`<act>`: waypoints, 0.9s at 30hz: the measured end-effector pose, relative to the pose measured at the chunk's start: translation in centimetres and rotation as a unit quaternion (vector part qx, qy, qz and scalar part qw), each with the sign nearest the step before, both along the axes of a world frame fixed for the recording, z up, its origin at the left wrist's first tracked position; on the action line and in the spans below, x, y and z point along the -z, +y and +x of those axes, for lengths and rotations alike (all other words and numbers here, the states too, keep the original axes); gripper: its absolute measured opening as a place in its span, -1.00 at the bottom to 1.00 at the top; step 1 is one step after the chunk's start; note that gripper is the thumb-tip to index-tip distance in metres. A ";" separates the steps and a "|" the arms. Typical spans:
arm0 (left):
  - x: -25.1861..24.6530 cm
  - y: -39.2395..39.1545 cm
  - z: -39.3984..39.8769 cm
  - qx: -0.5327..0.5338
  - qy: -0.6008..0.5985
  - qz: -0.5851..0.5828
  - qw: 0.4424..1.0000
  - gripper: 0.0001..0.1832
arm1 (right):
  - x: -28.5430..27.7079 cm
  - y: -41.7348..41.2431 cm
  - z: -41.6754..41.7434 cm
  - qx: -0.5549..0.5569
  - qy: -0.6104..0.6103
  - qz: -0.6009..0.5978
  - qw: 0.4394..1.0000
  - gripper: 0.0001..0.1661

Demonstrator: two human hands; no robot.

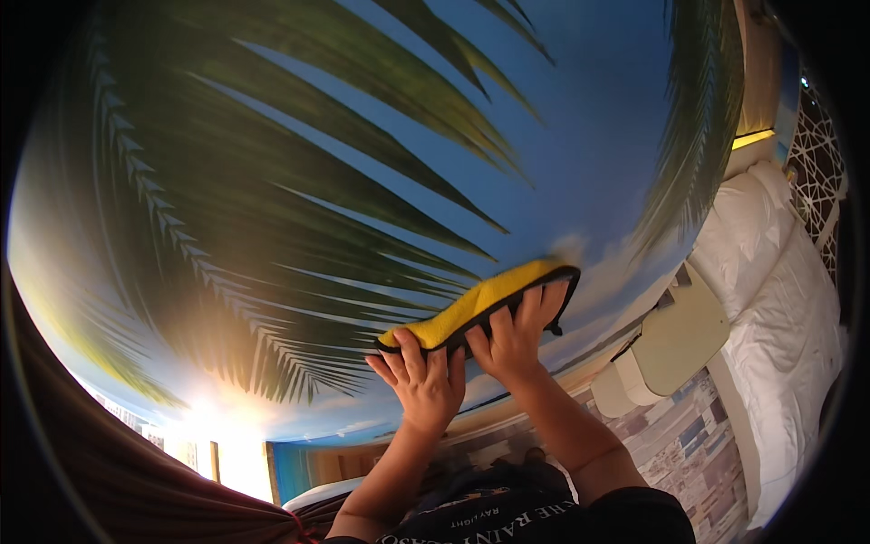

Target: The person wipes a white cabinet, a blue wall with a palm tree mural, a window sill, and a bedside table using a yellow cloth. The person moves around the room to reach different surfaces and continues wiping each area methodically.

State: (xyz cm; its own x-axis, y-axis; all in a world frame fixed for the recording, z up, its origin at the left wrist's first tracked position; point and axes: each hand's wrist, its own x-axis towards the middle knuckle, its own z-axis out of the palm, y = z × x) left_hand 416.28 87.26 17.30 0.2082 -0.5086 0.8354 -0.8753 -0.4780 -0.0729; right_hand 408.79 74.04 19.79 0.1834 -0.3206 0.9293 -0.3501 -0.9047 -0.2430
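Observation:
A yellow cloth with black edging lies folded against a wall mural of palm fronds and blue sky. My left hand presses on the cloth's lower left end, fingers spread over its edge. Against its right half, my right hand has fingertips on or under the black edge. The cloth's side towards the mural is hidden, and some of the right fingertips are partly covered.
On the right are a bed with white bedding and a pale rounded table or stand. Brick-patterned flooring shows below. A dark curtain hangs at lower left beside a bright window.

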 end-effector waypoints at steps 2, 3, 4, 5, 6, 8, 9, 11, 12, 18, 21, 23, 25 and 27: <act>-3.2 -1.0 -0.2 0.013 0.000 -0.019 1.000 -0.54 | -2.7 -1.2 0.3 0.006 -0.032 -0.036 0.999 -0.46; -5.4 -1.6 -0.3 0.020 0.000 -0.028 0.999 -0.54 | -4.7 -1.8 0.2 0.014 -0.042 -0.048 0.998 -0.46; -7.9 -2.1 -0.4 0.026 -0.008 -0.044 0.999 -0.53 | -7.1 -2.3 0.2 0.011 -0.059 -0.059 0.996 -0.46; -10.2 -3.0 -0.6 0.038 -0.012 -0.062 0.997 -0.53 | -9.1 -3.1 -0.1 0.019 -0.066 -0.070 0.995 -0.46; -12.1 -3.7 -0.7 0.046 -0.009 -0.086 0.995 -0.55 | -11.2 -3.7 -0.3 0.029 -0.069 -0.071 0.995 -0.44; -15.3 -4.9 -1.1 0.053 -0.021 -0.123 0.991 -0.55 | -14.6 -5.0 -0.4 0.033 -0.100 -0.100 0.989 -0.43; -16.4 -5.5 -1.3 0.055 -0.036 -0.135 0.989 -0.52 | -15.6 -5.4 -0.5 0.035 -0.115 -0.111 0.987 -0.43; -16.4 -6.6 -1.6 0.034 -0.050 -0.144 0.988 -0.50 | -15.7 -5.9 -1.3 0.037 -0.097 -0.138 0.985 -0.38; -15.7 -6.8 -1.6 0.021 -0.053 -0.139 0.989 -0.51 | -15.4 -6.2 -1.5 0.036 -0.086 -0.151 0.984 -0.35; -8.2 -6.7 -2.1 -0.001 -0.077 -0.077 0.994 -0.59 | -6.8 -7.7 -2.1 0.049 -0.092 -0.082 0.991 -0.28; -4.5 -7.7 -3.3 0.014 -0.059 -0.049 0.997 -0.62 | -2.6 -8.5 -3.6 0.056 -0.078 -0.063 0.993 -0.27; -2.1 -8.1 -3.9 0.027 -0.044 -0.035 0.998 -0.60 | -0.5 -8.8 -4.3 0.055 -0.066 -0.046 0.995 -0.29; -0.8 -8.5 -4.0 0.046 -0.098 -0.004 0.994 -0.52 | 0.9 -9.0 -4.9 0.052 -0.052 -0.027 0.997 -0.32; -0.8 -8.4 -4.7 0.058 -0.068 0.004 0.996 -0.50 | 0.8 -9.4 -5.6 0.047 -0.041 -0.023 0.998 -0.36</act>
